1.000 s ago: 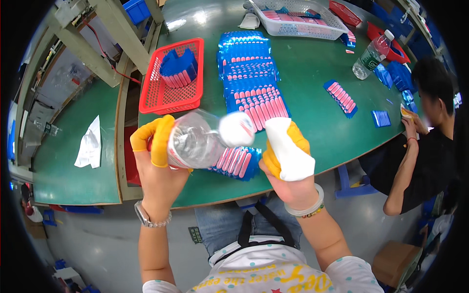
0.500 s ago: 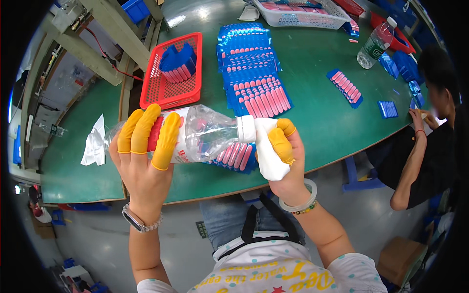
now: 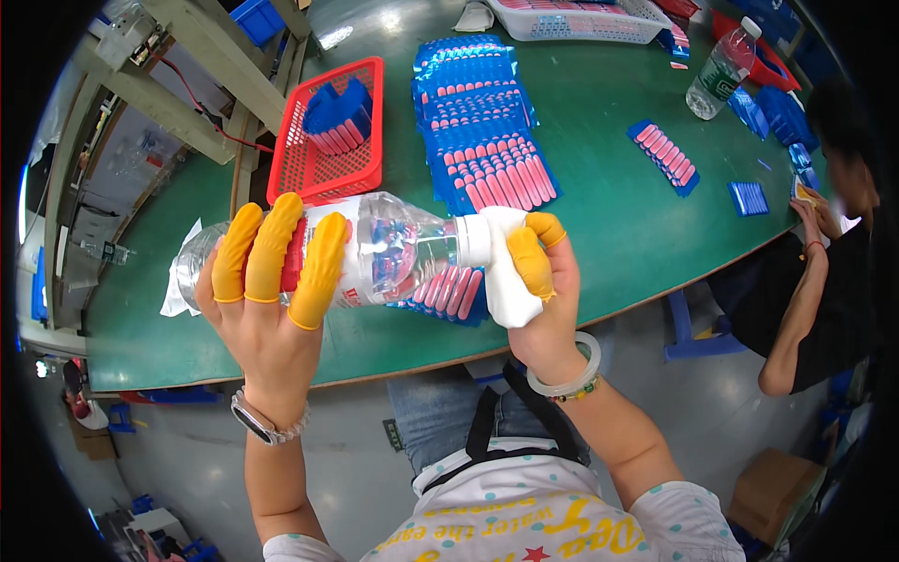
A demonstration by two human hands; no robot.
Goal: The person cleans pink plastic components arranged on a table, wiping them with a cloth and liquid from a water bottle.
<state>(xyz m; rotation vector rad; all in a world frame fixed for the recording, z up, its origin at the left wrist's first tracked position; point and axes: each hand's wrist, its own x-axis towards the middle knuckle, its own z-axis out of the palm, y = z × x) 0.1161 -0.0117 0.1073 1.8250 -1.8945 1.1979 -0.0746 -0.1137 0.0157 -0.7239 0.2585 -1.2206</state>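
Note:
My left hand, with yellow finger cots on several fingers, is wrapped round a clear plastic bottle with a red and white label. The bottle lies sideways in the air over the table, its white cap end to the right. In my right hand, also in yellow finger cots, a white cloth is pinched against that cap end. Partly hidden under the bottle are blue packs with pink strips. A white sheet shows behind the bottle's base.
A red basket holding a blue and pink bundle stands on the green table. Rows of blue-and-pink packs lie beside it. A white basket and another bottle are farther back. A co-worker handles something at right.
Both hands have shifted slightly left with the bottle and cloth. The cloth still covers the cap end. The co-worker's hands have moved a little.

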